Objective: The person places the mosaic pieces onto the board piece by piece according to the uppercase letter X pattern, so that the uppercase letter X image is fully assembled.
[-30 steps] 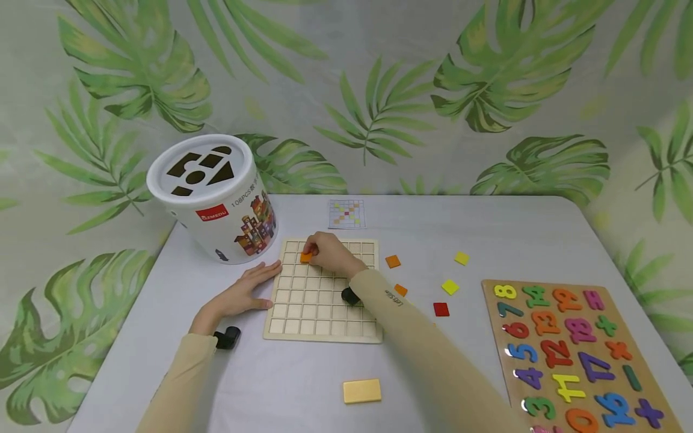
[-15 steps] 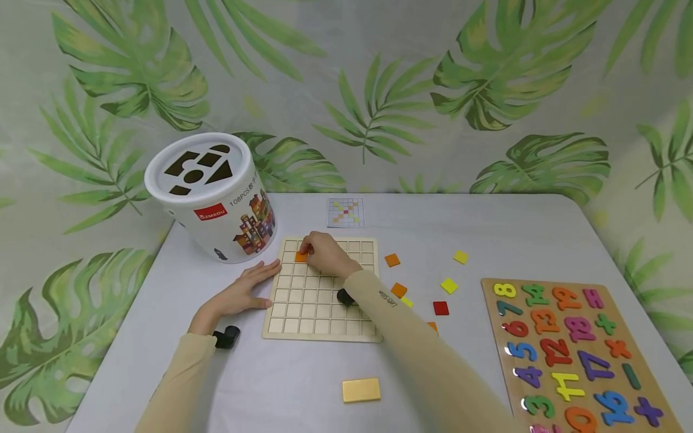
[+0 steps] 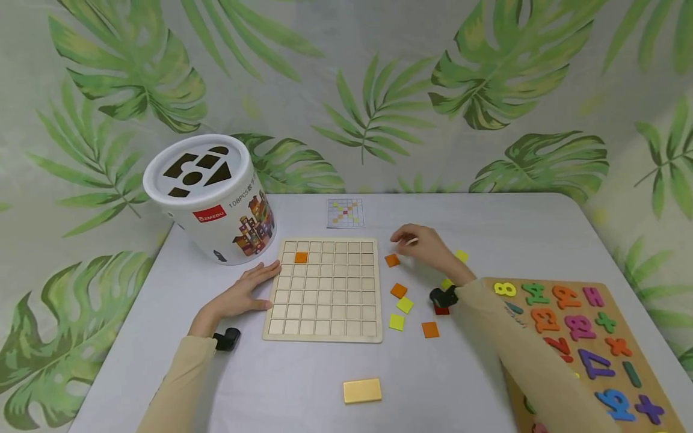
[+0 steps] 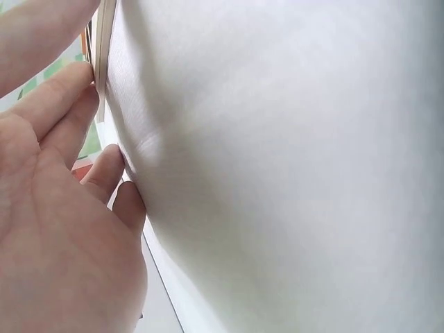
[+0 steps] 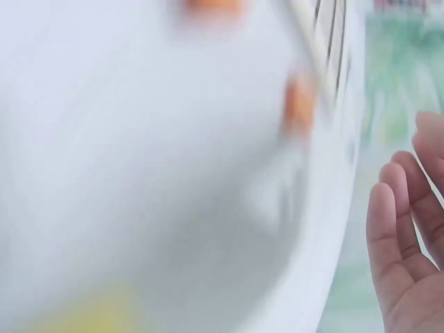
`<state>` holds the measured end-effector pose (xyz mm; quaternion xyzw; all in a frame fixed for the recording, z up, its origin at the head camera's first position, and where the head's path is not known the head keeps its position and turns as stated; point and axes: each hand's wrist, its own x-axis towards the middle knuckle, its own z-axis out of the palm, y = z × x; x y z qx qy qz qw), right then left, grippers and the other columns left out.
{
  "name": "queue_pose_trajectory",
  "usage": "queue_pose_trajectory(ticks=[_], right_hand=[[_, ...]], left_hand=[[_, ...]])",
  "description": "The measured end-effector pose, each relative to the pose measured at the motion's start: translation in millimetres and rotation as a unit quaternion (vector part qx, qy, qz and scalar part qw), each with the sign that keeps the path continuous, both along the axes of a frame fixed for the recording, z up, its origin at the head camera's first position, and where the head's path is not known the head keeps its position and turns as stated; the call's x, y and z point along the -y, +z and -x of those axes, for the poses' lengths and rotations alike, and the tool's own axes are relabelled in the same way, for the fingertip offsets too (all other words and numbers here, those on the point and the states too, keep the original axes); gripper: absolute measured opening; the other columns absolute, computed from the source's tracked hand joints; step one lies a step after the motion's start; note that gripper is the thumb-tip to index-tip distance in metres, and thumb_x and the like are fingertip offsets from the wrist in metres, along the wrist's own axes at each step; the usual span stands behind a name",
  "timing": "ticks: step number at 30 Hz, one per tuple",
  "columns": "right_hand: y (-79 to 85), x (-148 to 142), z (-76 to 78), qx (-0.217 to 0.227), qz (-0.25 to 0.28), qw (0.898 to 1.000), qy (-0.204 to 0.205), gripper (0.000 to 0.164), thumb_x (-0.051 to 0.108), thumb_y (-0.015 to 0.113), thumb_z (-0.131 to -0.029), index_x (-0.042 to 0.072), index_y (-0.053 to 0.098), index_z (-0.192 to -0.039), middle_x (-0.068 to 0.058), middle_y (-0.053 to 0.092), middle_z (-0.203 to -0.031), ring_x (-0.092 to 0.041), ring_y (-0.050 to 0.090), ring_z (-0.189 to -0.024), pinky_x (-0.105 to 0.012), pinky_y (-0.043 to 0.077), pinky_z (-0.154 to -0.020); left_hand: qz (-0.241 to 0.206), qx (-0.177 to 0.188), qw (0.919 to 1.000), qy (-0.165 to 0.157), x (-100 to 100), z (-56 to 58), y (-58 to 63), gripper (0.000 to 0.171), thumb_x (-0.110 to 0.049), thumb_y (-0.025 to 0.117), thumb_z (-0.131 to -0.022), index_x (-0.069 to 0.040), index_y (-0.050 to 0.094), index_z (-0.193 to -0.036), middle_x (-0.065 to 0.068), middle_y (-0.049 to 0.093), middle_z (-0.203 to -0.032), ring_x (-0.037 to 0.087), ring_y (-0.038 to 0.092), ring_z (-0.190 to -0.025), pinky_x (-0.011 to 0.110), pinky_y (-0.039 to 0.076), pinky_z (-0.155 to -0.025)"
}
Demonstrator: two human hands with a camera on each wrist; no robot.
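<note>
A wooden grid board [image 3: 323, 307] lies on the white table. One orange tile [image 3: 301, 257] sits in a cell of its second row, near the left side. My left hand [image 3: 242, 296] rests at the board's left edge, fingers extended and touching it, as the left wrist view also shows. My right hand [image 3: 428, 248] hovers to the right of the board, above a loose orange tile [image 3: 392, 260]. In the right wrist view its fingers [image 5: 383, 222] are loosely bent with nothing between them. A yellow tile [image 3: 404, 305] and a red tile [image 3: 442, 311], partly hidden by the wrist camera, lie nearby.
A white block bucket [image 3: 216, 210] stands behind at the left. A small pattern card [image 3: 345, 213] lies beyond the board. A number puzzle board [image 3: 606, 361] is at the right, partly under the right sleeve. A plain yellowish wooden block [image 3: 362, 391] lies near the front.
My right hand has let go of the orange tile, leaving it in the board's cell, and has moved right to the loose tiles. The left hand stays at the board's edge.
</note>
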<state>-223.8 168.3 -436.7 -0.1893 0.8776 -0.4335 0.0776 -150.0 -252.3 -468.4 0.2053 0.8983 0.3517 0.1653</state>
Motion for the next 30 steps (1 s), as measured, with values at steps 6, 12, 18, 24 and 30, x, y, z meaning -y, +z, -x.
queue_pose_trajectory(ticks=[6,12,18,24,30], right_hand=[[-2.7,-91.8,-11.9,0.021,-0.069,0.996,-0.053,0.021,0.006,0.065,-0.090,-0.003,0.064,-0.108,-0.017,0.063,-0.105,-0.032,0.058,-0.097,-0.041,0.049,-0.081],[-10.1,-126.4,-19.3,0.047,-0.123,0.988,-0.077,0.023,0.006,0.063,-0.089,-0.005,0.063,-0.110,-0.021,0.062,-0.108,-0.035,0.055,-0.099,-0.047,0.046,-0.085],[-20.5,-130.1,-12.3,0.029,-0.136,0.989,-0.058,0.020,0.004,0.068,-0.084,-0.003,0.063,-0.103,-0.017,0.061,-0.100,-0.033,0.055,-0.094,-0.047,0.046,-0.084],[-22.1,-120.9,-6.5,0.015,-0.146,0.988,-0.046,0.016,-0.001,0.070,-0.082,-0.001,0.062,-0.096,-0.013,0.060,-0.093,-0.031,0.055,-0.089,-0.046,0.047,-0.082],[-16.0,-83.5,-3.7,0.014,-0.119,0.992,-0.026,0.018,-0.001,0.069,-0.082,-0.002,0.062,-0.099,-0.011,0.061,-0.091,-0.028,0.054,-0.087,-0.040,0.049,-0.080]], left_hand=[[-0.001,0.003,1.0000,0.001,2.5,-1.7,-2.6,0.081,-0.019,0.072,-0.083,-0.002,0.030,-0.149,0.017,0.021,-0.156,0.043,0.004,-0.142,0.064,0.001,-0.108],[-0.001,0.004,1.0000,0.000,3.1,-3.1,-2.6,0.080,-0.017,0.072,-0.083,-0.001,0.029,-0.149,0.018,0.020,-0.156,0.043,0.004,-0.142,0.064,0.000,-0.108],[-0.006,0.003,1.0000,0.000,3.3,-2.3,-3.2,0.080,-0.018,0.072,-0.083,-0.002,0.029,-0.149,0.017,0.020,-0.156,0.042,0.004,-0.142,0.064,0.002,-0.108],[-0.005,0.006,1.0000,0.004,2.3,-1.5,-2.9,0.080,-0.018,0.072,-0.083,-0.003,0.030,-0.149,0.016,0.020,-0.156,0.041,0.004,-0.142,0.065,0.003,-0.108],[-0.009,0.007,0.9999,0.004,0.7,-0.5,-0.5,0.080,-0.017,0.072,-0.083,-0.002,0.030,-0.149,0.016,0.020,-0.156,0.042,0.004,-0.142,0.065,0.002,-0.108]])
